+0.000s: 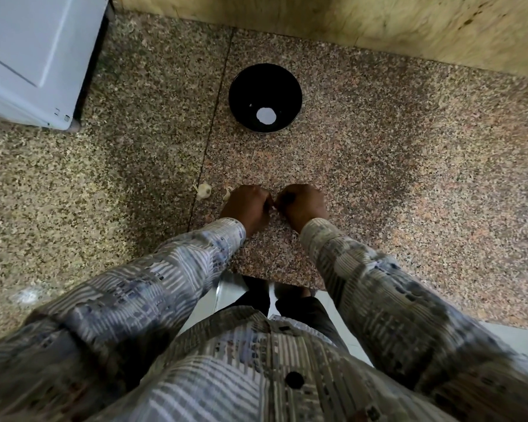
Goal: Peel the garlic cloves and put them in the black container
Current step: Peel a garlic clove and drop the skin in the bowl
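Observation:
A round black container stands on the speckled granite counter, with a pale round spot on its bottom. My left hand and my right hand are fisted side by side below it, knuckles up. A small pale bit of garlic clove shows between their fingertips; most of it is hidden. A garlic piece lies on the counter left of my left hand, and a smaller pale scrap sits just beside that hand.
A white appliance stands at the back left corner. A yellowish wall runs along the back. The counter's front edge lies near my body, with pale floor below. Both patterned sleeves reach in from the bottom.

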The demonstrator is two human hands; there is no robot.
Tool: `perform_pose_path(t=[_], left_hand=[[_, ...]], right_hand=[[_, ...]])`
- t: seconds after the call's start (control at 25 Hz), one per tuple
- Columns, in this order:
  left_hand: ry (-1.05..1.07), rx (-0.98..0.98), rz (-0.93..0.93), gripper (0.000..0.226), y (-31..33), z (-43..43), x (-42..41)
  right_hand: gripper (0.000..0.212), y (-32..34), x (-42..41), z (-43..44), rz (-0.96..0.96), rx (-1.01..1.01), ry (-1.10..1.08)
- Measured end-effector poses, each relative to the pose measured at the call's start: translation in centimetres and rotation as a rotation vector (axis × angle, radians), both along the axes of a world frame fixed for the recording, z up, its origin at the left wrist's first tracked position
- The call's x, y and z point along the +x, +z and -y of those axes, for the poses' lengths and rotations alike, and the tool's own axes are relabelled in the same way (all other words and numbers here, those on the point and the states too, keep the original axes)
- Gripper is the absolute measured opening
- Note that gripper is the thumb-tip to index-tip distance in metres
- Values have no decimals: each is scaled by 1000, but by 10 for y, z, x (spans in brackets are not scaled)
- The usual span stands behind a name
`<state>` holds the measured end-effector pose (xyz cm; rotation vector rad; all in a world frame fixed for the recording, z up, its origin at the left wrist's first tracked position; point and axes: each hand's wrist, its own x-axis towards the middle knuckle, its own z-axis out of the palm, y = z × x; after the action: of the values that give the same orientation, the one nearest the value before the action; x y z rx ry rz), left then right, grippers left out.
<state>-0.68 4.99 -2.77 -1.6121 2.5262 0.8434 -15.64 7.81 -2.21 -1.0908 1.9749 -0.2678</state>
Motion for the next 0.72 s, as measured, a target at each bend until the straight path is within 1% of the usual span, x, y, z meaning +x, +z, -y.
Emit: perform_pose_path(t=[0.12, 0.2, 0.24, 0.28, 0.32, 0.36, 0.4, 0.44, 0.48, 0.56, 0.6, 0.64, 0.68, 0.72], left_hand=[[-1, -3, -10, 19, -2, 0, 3], [28, -10, -49, 17, -5, -2, 6], [94, 5, -100, 15, -4, -3, 7], [191, 49, -173, 13, -4, -6, 9], [321, 129, -276, 13, -1, -8, 10], [483, 257, -410, 14, 2, -11, 9], [657, 419, -564, 14, 6, -13, 9], [808, 579, -698, 14, 10, -12, 9], [926, 727, -793, 13, 14, -10, 9], [1100, 1021, -901, 13, 20, -7, 10], [1158, 1133, -938, 15, 23, -8, 10], [1184, 1185, -961, 16, 25, -8, 9], [1145, 1134, -958, 15, 27, -10, 7], [1039, 964, -914, 12, 28, -13, 5]], right_hand=[[14, 1, -5, -10, 103, -27, 64], [19, 0, -11, -14, 168, -71, 24], [21, 0, -11, -16, 210, -89, -22], [20, 0, -9, -18, 276, -97, -89], [17, 1, -5, -21, 395, -91, -193], [15, 2, -1, -23, 524, -70, -305], [12, 5, 2, -24, 611, -63, -376], [12, 8, 5, -27, 614, -101, -370], [11, 9, 7, -29, 510, -189, -279], [8, 13, 6, -32, 186, -454, 60], [7, 13, 4, -31, 83, -569, 193], [8, 12, 3, -30, 47, -625, 241], [8, 11, 3, -30, 67, -606, 200], [7, 10, 4, -28, 135, -516, 77]])
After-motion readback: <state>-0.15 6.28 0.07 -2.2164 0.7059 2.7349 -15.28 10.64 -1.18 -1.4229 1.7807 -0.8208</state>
